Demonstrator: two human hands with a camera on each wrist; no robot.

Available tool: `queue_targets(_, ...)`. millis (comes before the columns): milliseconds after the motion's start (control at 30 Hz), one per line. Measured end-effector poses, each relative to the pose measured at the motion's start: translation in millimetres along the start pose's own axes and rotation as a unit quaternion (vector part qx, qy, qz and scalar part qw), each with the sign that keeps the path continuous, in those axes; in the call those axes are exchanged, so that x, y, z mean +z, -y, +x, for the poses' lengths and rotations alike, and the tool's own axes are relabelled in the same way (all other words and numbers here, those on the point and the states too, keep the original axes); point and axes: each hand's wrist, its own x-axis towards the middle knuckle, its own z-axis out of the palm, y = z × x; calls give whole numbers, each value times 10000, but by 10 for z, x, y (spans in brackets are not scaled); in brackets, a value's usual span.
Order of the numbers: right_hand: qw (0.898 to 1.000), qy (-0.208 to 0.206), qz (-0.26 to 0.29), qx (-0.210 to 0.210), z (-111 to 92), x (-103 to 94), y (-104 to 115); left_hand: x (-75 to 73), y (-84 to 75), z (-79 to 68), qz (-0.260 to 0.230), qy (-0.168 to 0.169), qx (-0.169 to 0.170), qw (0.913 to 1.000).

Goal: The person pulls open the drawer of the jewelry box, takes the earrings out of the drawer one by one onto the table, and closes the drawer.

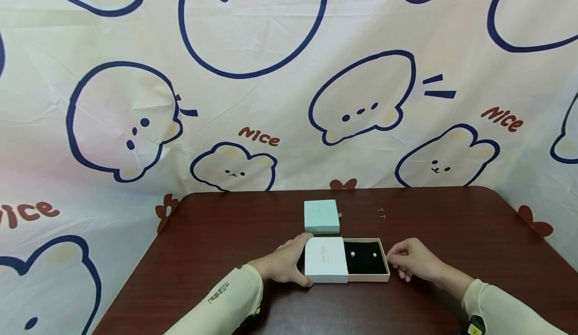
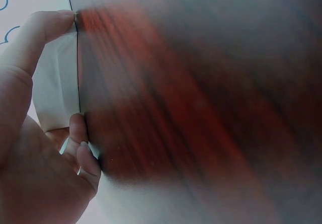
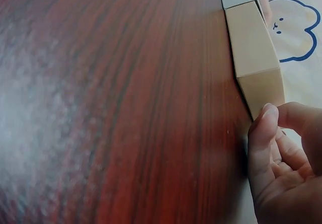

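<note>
A white jewelry box sleeve (image 1: 326, 257) lies on the table, and its tan drawer (image 1: 368, 278) stands partly out to the right. Inside the drawer is a black pad (image 1: 364, 265) with two pearl earrings (image 1: 374, 255) apart on it. My left hand (image 1: 285, 261) grips the sleeve's left end between thumb and fingers, as the left wrist view also shows. At the drawer's right end, the thumb and index finger of my right hand (image 1: 415, 259) meet in a pinch against the end wall. Any pull tab between those fingertips is hidden.
Behind the white sleeve sits a closed mint-green box (image 1: 321, 216) with a small tab on its right side. Two tiny T-shaped pieces (image 1: 382, 213) lie farther right on the brown table (image 1: 253, 219). A printed cloth (image 1: 289, 109) hangs behind the table.
</note>
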Motion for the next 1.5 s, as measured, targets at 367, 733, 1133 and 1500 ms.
queue_targets(367, 10000, 13, 44, 65, -21, 0, -37, 17, 2, -12, 33, -30, 61, 10000)
queue_targets(733, 10000, 8, 73, -16, -35, -15, -41, 22, -1, 0, -8, -42, 49, 10000)
queue_targets(1133, 9988, -358, -334, -18, -9, -64, 41, -6, 13, 7, -20, -42, 70, 10000)
queue_targets(1500, 9978, -619, -253, -24, -14, -125, 120, -4, 17, 13, -46, -17, 25, 10000)
